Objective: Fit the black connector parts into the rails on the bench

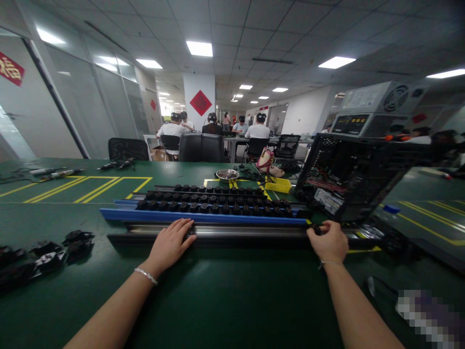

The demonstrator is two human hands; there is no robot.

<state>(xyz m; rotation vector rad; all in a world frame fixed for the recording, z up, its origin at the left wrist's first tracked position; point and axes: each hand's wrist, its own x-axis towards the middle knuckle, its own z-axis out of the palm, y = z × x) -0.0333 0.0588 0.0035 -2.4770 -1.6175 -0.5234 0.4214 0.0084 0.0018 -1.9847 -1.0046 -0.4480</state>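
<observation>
A long metal channel (240, 231) with a shiny inner face and a black front edge lies crosswise before me. My left hand (173, 238) rests across its left part, fingers stretched out over it and thumb apart. At the channel's right part, my right hand (330, 241) is closed, thumb and fingers pinching a small black part (317, 230) mostly hidden by the fingers. Just behind runs a blue strip (210, 216). Beyond that, rows of black fan-like parts (214, 208) sit along more rails.
An open computer case (358, 177) bearing power supplies (378, 109) stands at right. Behind the rails are a metal bowl (227, 175) and a yellow tray (278, 185). Loose black parts (47, 259) lie at left on the green table (232, 300). People sit farther back.
</observation>
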